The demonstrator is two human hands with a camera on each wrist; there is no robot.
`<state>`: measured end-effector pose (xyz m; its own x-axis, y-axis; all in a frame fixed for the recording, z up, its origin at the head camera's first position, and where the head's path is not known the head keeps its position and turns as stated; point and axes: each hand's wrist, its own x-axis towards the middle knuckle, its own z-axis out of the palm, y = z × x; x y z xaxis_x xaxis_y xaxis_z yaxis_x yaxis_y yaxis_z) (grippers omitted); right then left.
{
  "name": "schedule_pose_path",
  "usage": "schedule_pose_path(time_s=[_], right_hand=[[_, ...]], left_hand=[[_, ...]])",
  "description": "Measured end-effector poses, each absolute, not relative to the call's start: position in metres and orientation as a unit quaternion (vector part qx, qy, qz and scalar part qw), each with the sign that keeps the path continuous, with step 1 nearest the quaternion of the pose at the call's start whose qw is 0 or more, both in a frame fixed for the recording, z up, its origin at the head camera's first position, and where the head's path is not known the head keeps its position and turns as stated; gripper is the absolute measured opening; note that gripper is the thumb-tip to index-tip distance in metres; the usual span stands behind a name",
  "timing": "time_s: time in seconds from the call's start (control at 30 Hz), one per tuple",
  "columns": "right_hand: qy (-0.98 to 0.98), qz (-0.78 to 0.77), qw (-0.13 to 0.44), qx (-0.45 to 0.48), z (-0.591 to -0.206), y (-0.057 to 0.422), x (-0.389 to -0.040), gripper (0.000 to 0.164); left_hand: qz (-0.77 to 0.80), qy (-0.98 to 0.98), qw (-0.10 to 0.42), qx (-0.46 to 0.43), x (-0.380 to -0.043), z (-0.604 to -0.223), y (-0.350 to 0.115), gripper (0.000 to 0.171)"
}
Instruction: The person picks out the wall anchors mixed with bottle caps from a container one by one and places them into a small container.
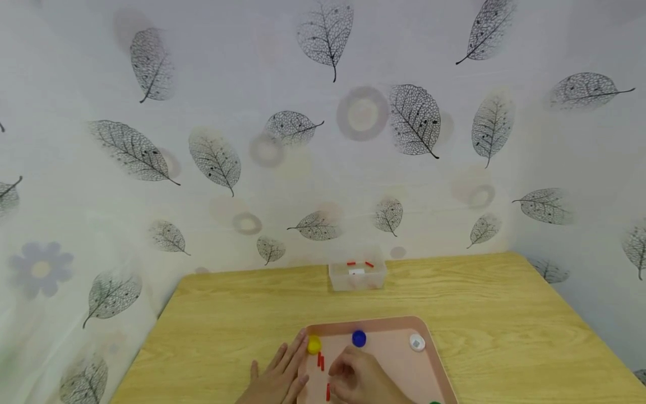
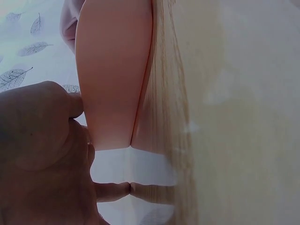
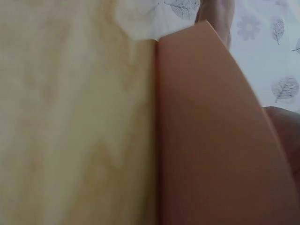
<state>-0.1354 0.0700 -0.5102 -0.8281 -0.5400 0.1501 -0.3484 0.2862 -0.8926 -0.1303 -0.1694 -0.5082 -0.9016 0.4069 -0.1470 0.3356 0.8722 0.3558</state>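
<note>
The pink tray (image 1: 393,387) sits at the front of the table, with my left hand (image 1: 277,376) at its left rim, fingers spread and fairly straight. In the left wrist view that hand (image 2: 42,154) is beside the tray's outer wall (image 2: 112,75). My right hand (image 1: 363,376) is over the tray with bent fingers, thumb and forefinger near each other. Right at its fingertips is a red stick (image 1: 328,391); I cannot tell whether they pinch it. Two more red sticks (image 1: 321,362) lie below a yellow cap (image 1: 314,344).
A blue cap (image 1: 359,338) and a white cap (image 1: 416,342) are along the tray's far side; a green edge (image 1: 435,402) peeks in at the bottom. Farther back on the wooden table (image 1: 242,303) stands a clear plastic box (image 1: 357,280) holding red pieces, against a leaf-patterned curtain (image 1: 313,174).
</note>
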Motion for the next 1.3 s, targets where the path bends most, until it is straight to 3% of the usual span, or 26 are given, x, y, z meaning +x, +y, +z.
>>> schedule_pose_path(time_s=[0.23, 0.93, 1.3], right_hand=[[0.795, -0.547, 0.187, -0.186, -0.5116, 0.0648, -0.1268, 0.011], [0.863, -0.424, 0.144, -0.233, -0.5129, 0.0618, -0.1256, 0.022], [0.873, -0.401, 0.109, -0.256, -0.5165, 0.0604, -0.1258, 0.019]], left_hand=[[0.168, 0.961, 0.131, 0.178, -0.1310, -0.5078, -0.1689, 0.063], [0.144, 0.965, 0.107, 0.191, -0.1254, -0.5067, -0.1699, 0.063], [0.140, 0.966, 0.117, 0.184, -0.1234, -0.5035, -0.1693, 0.065]])
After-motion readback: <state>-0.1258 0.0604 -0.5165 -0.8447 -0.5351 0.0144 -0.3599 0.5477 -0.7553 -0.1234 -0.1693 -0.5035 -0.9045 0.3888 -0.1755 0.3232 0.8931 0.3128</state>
